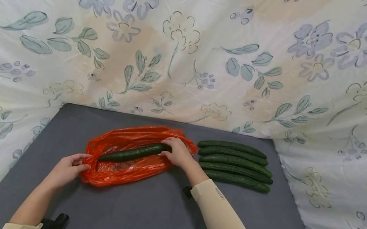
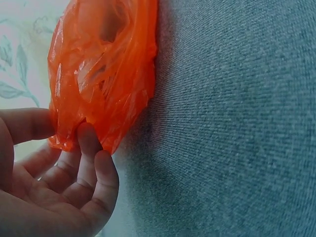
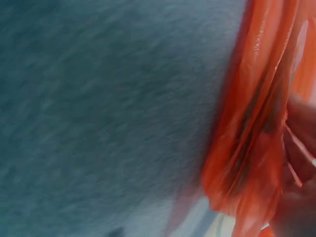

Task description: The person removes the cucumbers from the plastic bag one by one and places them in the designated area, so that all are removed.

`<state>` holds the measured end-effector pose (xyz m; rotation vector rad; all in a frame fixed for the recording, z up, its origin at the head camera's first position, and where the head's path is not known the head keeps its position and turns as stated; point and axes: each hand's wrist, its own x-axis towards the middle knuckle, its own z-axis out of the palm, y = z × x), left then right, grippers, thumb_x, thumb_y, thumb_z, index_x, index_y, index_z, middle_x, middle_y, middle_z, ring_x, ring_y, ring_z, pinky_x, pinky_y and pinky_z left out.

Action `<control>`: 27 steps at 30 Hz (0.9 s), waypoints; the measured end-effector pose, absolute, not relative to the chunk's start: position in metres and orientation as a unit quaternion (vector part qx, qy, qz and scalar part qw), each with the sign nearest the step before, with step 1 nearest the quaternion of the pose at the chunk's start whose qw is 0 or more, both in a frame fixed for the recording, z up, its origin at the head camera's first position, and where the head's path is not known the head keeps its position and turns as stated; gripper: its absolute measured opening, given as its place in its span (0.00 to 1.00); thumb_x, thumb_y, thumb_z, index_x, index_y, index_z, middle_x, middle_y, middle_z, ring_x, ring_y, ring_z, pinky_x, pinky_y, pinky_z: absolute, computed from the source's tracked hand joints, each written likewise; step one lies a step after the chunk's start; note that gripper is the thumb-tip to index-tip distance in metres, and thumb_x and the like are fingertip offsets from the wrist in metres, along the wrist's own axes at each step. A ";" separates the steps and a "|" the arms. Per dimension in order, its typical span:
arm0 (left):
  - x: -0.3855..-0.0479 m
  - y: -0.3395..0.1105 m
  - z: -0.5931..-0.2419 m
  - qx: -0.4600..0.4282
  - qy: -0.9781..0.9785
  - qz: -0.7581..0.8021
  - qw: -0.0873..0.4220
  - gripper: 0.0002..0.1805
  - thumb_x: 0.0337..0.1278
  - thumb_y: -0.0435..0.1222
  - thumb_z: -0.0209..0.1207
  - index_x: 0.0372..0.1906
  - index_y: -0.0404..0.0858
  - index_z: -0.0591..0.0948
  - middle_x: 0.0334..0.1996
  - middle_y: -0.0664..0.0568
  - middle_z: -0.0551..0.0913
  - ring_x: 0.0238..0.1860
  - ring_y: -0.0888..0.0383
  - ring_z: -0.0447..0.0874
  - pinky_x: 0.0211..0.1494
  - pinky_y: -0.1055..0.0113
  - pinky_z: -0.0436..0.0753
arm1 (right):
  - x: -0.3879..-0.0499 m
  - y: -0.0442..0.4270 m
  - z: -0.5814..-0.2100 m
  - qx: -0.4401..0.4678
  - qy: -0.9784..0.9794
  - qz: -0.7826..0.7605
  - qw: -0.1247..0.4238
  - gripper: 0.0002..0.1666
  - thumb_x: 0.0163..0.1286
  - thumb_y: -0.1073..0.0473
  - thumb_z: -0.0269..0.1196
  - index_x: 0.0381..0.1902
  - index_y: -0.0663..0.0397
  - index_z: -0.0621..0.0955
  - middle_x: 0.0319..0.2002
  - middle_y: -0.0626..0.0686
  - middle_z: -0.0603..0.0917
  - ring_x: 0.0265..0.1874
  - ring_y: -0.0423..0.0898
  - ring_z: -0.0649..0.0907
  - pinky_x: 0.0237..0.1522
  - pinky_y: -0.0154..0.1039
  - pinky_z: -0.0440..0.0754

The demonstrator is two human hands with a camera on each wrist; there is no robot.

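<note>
An orange-red plastic bag [image 1: 114,175] lies spread on the grey table, its mouth facing up. Inside its opening one dark green cucumber [image 1: 133,153] rests at a slant, right end higher in the head view. My right hand [image 1: 179,154] grips that right end. With thumb and fingers my left hand [image 1: 68,168] pinches the left end of the bag; the left wrist view shows the crumpled film [image 2: 98,74] between thumb and fingertips. In the right wrist view the bag's folds [image 3: 247,148] cover part of the blurred right hand, and the cucumber cannot be made out.
Several cucumbers [image 1: 235,160] lie side by side in a stack of rows right of the bag, close to my right forearm. Grey cloth [image 1: 139,218] covers the table. Flowered fabric [image 1: 190,72] hangs along the back and both sides.
</note>
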<state>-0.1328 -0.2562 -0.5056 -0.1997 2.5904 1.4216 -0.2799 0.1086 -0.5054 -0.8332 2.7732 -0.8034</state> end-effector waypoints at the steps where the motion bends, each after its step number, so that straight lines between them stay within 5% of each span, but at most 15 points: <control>1: -0.133 -0.256 -0.506 -0.068 0.872 0.477 0.090 0.28 0.73 0.37 0.56 0.70 0.27 0.68 0.46 0.40 0.78 0.40 0.54 0.78 0.40 0.69 0.83 | -0.280 0.108 -0.506 -0.272 0.922 -0.269 0.065 0.26 0.72 0.56 0.65 0.66 0.51 0.78 0.64 0.55 0.78 0.66 0.54 0.74 0.66 0.52 0.74; 5: -0.134 -0.256 -0.506 -0.071 0.874 0.473 0.091 0.27 0.73 0.37 0.56 0.70 0.28 0.68 0.47 0.40 0.78 0.41 0.54 0.78 0.40 0.69 0.83 | -0.280 0.107 -0.507 -0.249 0.926 -0.276 0.060 0.25 0.71 0.53 0.66 0.65 0.50 0.80 0.61 0.54 0.78 0.61 0.53 0.77 0.61 0.51 0.78; 11: -0.134 -0.255 -0.506 -0.074 0.875 0.470 0.091 0.27 0.73 0.36 0.56 0.70 0.27 0.68 0.47 0.39 0.78 0.41 0.54 0.78 0.40 0.69 0.83 | -0.278 0.106 -0.509 -0.240 0.931 -0.257 0.100 0.25 0.69 0.50 0.68 0.62 0.49 0.82 0.70 0.54 0.74 0.71 0.53 0.72 0.69 0.52 0.70; 21: -0.133 -0.256 -0.505 -0.070 0.875 0.471 0.088 0.27 0.72 0.35 0.56 0.69 0.27 0.69 0.43 0.41 0.76 0.39 0.54 0.76 0.38 0.68 0.82 | -0.277 0.103 -0.516 -0.231 0.927 -0.273 0.115 0.27 0.64 0.54 0.72 0.62 0.42 0.83 0.62 0.50 0.83 0.62 0.52 0.80 0.57 0.47 0.81; 24: -0.133 -0.256 -0.505 -0.067 0.877 0.467 0.088 0.27 0.73 0.36 0.56 0.69 0.27 0.68 0.43 0.42 0.76 0.39 0.55 0.75 0.38 0.67 0.82 | -0.277 0.102 -0.516 -0.225 0.929 -0.275 0.105 0.25 0.62 0.55 0.73 0.58 0.42 0.86 0.56 0.51 0.86 0.45 0.48 0.85 0.39 0.38 0.81; 27: -0.132 -0.256 -0.505 -0.074 0.876 0.468 0.092 0.27 0.73 0.37 0.55 0.70 0.28 0.68 0.46 0.40 0.77 0.41 0.54 0.76 0.39 0.67 0.82 | -0.277 0.102 -0.514 -0.224 0.926 -0.287 0.100 0.24 0.62 0.55 0.72 0.57 0.43 0.86 0.47 0.51 0.90 0.25 0.41 0.77 0.25 0.33 0.68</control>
